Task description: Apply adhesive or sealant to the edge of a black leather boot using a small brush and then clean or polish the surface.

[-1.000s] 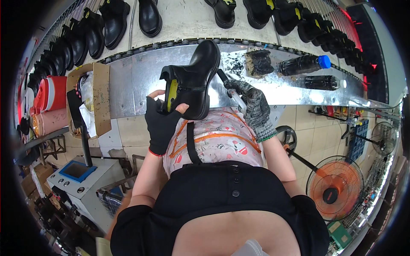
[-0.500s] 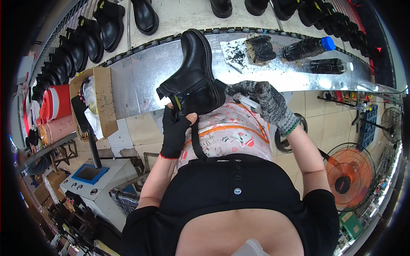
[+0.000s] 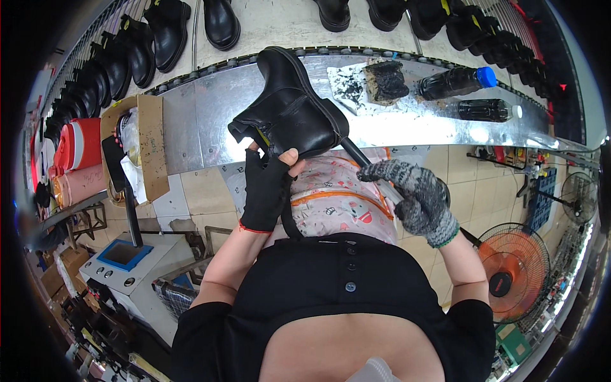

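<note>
A black ankle boot (image 3: pixel 289 118) lies on its side, tilted over the metal bench edge and my lap, with its toe pointing away and its opening toward the left. My left hand (image 3: pixel 266 191), in a black fingerless glove, grips the boot at its opening, thumb on the outside. In my right hand (image 3: pixel 417 198), which wears a grey knitted glove, is a slim brush-like tool (image 3: pixel 358 153) with a long dark end and a pale handle. Its dark tip meets the boot near the heel; the exact kind of tool is unclear.
On the metal bench (image 3: pixel 191 130) sit a black-stained sponge block (image 3: pixel 387 83) on a smeared sheet, a blue-capped bottle (image 3: pixel 449 84) and a white-capped bottle (image 3: pixel 480 111) of dark liquid. A cardboard box (image 3: pixel 154 146) stands left. Black boots (image 3: pixel 221 25) line the conveyor beyond. An orange fan (image 3: pixel 512 270) is at right.
My right hand has drawn back toward me and slightly right, exposing the tool's dark length. The boot has turned, its heel swinging up and to the right.
</note>
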The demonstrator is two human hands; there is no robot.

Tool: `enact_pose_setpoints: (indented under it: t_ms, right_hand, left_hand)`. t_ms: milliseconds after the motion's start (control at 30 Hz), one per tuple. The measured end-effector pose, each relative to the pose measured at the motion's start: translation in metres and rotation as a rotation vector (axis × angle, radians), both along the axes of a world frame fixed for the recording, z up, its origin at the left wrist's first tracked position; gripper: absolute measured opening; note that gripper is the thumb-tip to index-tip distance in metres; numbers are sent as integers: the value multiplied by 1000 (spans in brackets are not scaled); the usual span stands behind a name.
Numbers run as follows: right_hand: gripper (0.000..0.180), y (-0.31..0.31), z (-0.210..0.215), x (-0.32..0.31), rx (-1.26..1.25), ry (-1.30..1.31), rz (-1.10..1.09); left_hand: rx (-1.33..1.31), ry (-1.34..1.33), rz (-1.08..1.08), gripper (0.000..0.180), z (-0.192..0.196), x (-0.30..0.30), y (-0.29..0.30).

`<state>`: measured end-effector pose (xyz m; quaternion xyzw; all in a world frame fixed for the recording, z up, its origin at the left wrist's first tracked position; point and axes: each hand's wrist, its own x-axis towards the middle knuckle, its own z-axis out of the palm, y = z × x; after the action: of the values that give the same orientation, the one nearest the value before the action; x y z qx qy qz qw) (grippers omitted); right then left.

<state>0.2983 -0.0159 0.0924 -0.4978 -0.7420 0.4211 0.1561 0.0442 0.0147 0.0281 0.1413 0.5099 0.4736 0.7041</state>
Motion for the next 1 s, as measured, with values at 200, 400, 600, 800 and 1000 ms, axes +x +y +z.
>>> enact_pose_setpoints:
  t_ms: [200,400,600,800,1000]
  right_hand:
    - [72,-13,-7,-6,130,143,-53]
    - [24,-10,-4,12,-451,450,-571]
    - [18,42,-111,35,482,26,-391]
    - [26,60,-112,-7,407,-523,-278]
    - [36,68,-115,-67,264,46,-462]
  left_hand:
    - [6,-79,46,34,0,1,4]
    - [-33,-133,53,49,-12,-14,-4]
    - [-9,-27,21,57,-29,-17,-14]
    - [55,77,-57,62,-55,-27,-12]
    - [192,283,-140,68,-73,-20,-22]
